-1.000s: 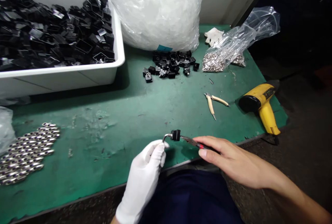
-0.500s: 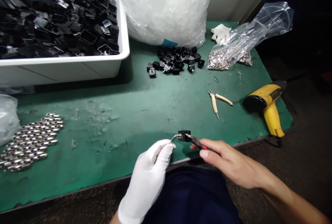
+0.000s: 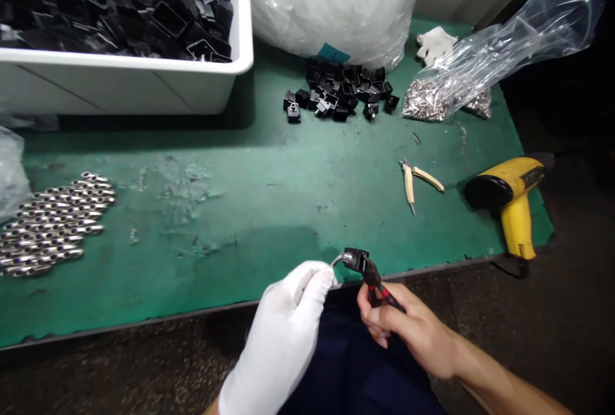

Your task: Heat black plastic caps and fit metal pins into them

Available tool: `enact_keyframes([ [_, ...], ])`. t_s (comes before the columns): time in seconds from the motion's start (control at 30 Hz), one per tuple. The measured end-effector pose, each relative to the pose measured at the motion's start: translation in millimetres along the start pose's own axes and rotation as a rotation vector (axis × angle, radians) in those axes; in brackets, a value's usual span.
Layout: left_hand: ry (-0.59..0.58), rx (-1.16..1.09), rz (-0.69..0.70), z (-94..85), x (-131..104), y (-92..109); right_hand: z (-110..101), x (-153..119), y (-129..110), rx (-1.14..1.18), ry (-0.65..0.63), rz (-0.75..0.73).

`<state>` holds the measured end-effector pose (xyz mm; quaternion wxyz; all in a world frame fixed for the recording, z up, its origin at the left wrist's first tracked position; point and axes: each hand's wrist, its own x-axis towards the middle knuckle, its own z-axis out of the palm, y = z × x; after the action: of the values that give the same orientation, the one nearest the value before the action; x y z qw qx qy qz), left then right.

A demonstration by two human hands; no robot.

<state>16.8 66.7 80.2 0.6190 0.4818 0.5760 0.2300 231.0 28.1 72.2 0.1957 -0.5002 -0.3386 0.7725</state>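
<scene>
My left hand [image 3: 293, 322], in a white glove, pinches a thin bent metal rod [image 3: 337, 260] near the table's front edge. On the rod's far end sits a small black plastic part [image 3: 354, 259] with a silver collar. My right hand [image 3: 408, 322], bare, is closed around dark pliers [image 3: 379, 284] with red marks on the handles. The pliers' jaws touch the right side of the black part; whether they grip it is too small to tell.
A white bin [image 3: 168, 85] of black parts stands at the back left, beside a large plastic bag [image 3: 336, 5]. Loose black parts [image 3: 336, 91], a bag of metal pins [image 3: 427, 100], cream cutters [image 3: 409, 184], a yellow heat gun [image 3: 519, 210] and metal tubes [image 3: 57, 223] lie on the green table [image 3: 259, 210].
The pliers have turned steeper, with their jaws now against the black part's right side. My right hand has moved lower and its fingers wrap the handles. The whole view has shifted.
</scene>
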Motion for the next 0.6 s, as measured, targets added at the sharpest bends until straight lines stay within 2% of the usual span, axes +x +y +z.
enact_keyframes([
  [0.37, 0.083, -0.079, -0.067, 15.4, -5.0, -10.0, 15.6, 0.7, 19.3, 0.314, -0.002, -0.023],
  [0.6, 0.124, -0.135, -0.115, 22.3, -6.3, -11.2, 20.6, 4.2, 24.8, 0.350, 0.009, -0.044],
])
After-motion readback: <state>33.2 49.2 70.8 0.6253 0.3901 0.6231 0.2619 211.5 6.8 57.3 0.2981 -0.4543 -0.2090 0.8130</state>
